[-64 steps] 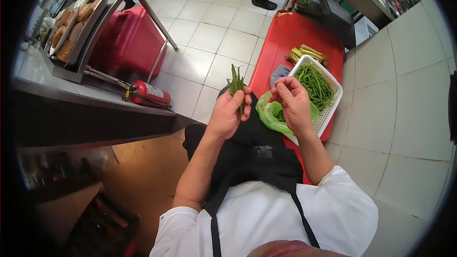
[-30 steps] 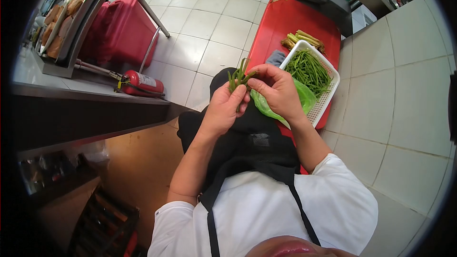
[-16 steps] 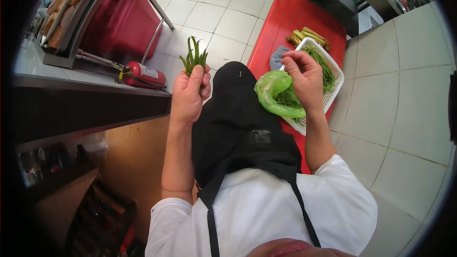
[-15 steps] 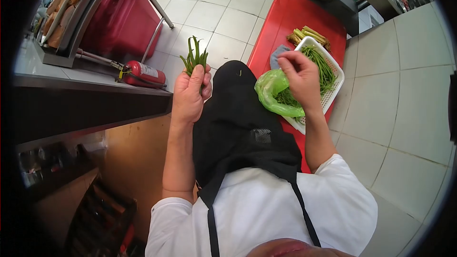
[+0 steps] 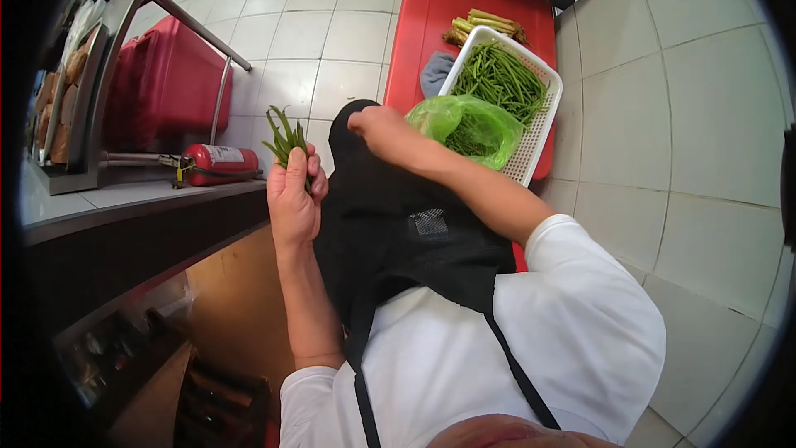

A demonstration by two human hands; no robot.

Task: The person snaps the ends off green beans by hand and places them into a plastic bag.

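Pale floor tiles (image 5: 348, 33) spread beyond the fingers of both hands, and a tiled wall (image 5: 705, 141) rose well to their right. On the near side of that wall stretched the red table (image 5: 423, 8), to the right of the fingers and running away ahead. A lidded red bin (image 5: 170, 75) stood off to their left, while the black apron (image 5: 381, 207) covered the lap just beneath them. Right of the right fingers, the white basket (image 5: 554, 91) held a loose heap of thin green stalks (image 5: 502, 75); the green bag (image 5: 506, 120) lay open over its near end, with more greenery inside. A fire extinguisher (image 5: 220, 164) rested beyond the left fingers, farther left.

Change showed in the right arm: the right hand (image 5: 390, 134) was softly blurred, suggesting motion, and reached across the lap, apart from both bag and bunch. Its fingers were curled inward; whether they pinched anything could not be told. The left hand (image 5: 294, 199) had its fingers closed around the lower part of a small green bunch (image 5: 286, 134), the tips fanning upward above the thumb. So the bunch appeared secured by the left grip alone, leaving the right hand free of it.
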